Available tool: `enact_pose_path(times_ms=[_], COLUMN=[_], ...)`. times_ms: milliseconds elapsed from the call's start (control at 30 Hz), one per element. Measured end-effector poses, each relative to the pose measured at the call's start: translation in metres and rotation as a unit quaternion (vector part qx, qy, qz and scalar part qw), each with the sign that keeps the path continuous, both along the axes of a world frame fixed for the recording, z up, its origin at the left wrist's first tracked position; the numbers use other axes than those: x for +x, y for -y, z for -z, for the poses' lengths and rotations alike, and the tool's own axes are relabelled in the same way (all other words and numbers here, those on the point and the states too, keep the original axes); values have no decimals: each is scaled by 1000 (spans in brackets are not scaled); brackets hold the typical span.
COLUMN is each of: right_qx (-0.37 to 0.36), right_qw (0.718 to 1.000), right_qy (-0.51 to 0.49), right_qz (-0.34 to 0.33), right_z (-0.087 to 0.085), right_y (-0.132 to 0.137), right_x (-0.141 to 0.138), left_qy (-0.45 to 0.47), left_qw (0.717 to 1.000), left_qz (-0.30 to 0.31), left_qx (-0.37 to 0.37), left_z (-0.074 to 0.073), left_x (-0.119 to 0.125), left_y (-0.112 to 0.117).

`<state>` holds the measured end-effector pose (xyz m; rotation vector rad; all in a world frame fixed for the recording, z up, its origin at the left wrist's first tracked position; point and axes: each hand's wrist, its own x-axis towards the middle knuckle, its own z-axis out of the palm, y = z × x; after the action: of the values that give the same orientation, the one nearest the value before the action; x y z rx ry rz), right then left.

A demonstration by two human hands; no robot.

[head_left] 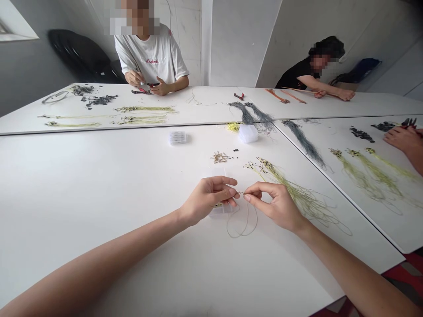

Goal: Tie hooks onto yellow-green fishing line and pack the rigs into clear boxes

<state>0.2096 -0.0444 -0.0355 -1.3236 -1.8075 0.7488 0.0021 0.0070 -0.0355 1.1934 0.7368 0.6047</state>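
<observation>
Left hand [206, 200] and right hand [274, 204] pinch a thin line [246, 224] over a white table [99, 246] by pale walls [239, 39].

Left forearm [99, 264] and right forearm [350, 273]: bare, slender, smooth, no visible marks, tapering to narrow wrists. Left hand [206, 200] and right hand [276, 207]: slim and long-fingered, with lightly creased knuckles and tapered fingers. Fingernails [247, 198]: trimmed short, unpainted, rounded at the tips. Fine detail of the skin too blurred to read.
</observation>
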Motion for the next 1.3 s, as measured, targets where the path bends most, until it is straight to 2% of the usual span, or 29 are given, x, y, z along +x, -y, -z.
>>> enact_pose_path(times_ms=[167,367,633,833,967,1067,1167,1300], right_qx=[32,22,-63,-158,-151,-135,-166,-214], right_qw=[999,999,994,965,963,964,956,942], right_qy=[31,32,-76,-195,-217,-225,-233,-247], right_qz=[9,-2,-39,-78,-60,-46,-57,-75], right_z=[4,7,6,8,7,7,8,11], right_y=[2,6,7,3,2,2,3,3], right_x=[-2,-7,-10,-9,-13,-13,-13,-13], left_qy=[-14,-53,-35,-35,-69,-95,-129,-171], left_qw=[1000,997,998,997,988,975,960,940], left_qz=[5,15,30,37,56,33,-3,-3], left_qx=[15,50,35,51,124,199,250,295], left_z=[-2,-1,7,4,-5,-11,-13,-14], left_x=[1,1,2,3,4,4,3,1], left_y=[5,11,13,14,17,18,19,20])
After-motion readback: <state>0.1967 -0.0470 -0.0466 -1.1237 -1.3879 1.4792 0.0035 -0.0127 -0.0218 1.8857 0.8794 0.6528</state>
